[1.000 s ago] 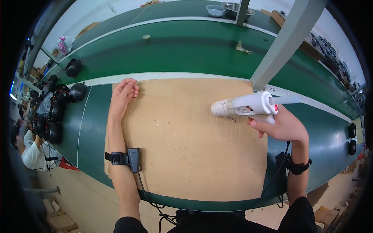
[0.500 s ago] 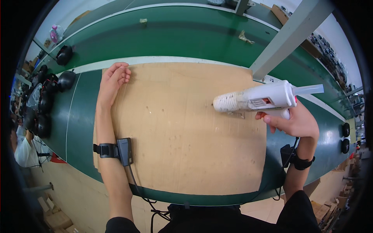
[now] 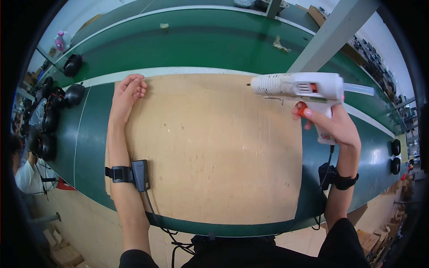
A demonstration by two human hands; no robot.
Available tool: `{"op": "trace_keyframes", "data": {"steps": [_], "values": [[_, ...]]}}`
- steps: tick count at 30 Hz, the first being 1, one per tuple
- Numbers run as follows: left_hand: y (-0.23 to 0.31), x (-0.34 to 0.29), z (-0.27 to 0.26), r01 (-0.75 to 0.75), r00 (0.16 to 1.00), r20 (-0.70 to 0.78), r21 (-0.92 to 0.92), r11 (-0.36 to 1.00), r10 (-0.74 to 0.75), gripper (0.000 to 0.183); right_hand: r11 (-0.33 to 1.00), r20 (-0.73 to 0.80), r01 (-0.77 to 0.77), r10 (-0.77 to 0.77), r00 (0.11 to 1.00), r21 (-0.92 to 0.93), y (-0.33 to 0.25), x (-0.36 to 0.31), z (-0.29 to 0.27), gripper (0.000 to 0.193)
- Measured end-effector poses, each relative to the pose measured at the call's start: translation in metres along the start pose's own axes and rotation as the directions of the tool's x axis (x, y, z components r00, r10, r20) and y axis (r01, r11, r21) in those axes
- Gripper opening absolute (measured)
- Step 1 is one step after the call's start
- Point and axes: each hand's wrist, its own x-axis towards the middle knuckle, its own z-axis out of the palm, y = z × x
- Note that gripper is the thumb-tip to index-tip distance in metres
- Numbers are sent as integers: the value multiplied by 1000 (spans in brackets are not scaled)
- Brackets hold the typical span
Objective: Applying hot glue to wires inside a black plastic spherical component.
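- While the cardboard sheet (image 3: 214, 178) lies flat on the green bench (image 3: 98, 143) as before, the right hand (image 3: 333, 123) grips the glue gun (image 3: 297, 87), index finger at the orange trigger (image 3: 302, 109);
- the gun, earlier slanted, is now nearly level over the sheet's far right part, its handle newly in view;
- the left hand (image 3: 128, 91) stays by the far left corner, fingers curled in.

**Glue gun (image 3: 297, 87) part-hidden!**

And the right hand (image 3: 342, 127) covers a stretch of its handle (image 3: 327, 135), lower fingers (image 3: 308, 125) a blur! Up top, the edge chops the grey post (image 3: 333, 38) and metal bowl (image 3: 261, 4); far left, a co-worker (image 3: 27, 176) fades into darkness.
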Motion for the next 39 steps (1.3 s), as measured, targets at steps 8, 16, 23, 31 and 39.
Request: {"op": "trace_keyframes", "data": {"steps": [8, 16, 23, 31, 39], "values": [[2, -2, 2, 8, 1000, -1, -11, 1000, -8, 18, 647, 259, -29, -263, 929, 762, 11, 12, 27, 21], [5, -2, 4, 3, 1000, 24, -19, 1000, -2, 21, 706, 258, -73, -160, 953, 704, 0, 5, 27, 22], [1, -4, 0, -4, 1000, 13, -14, 1000, 4, 19, 736, 200, -96, -55, 978, 670, -8, 0, 40, 20], [1, -3, 6, -2, 1000, 19, -17, 1000, 2, 21, 863, 61, 61, -106, 993, 501, -11, -4, 47, 37], [5, -3, 2, -4, 1000, 23, -25, 1000, 4, 25, 893, 104, -8, -44, 994, 450, -9, -2, 44, 38]]}}
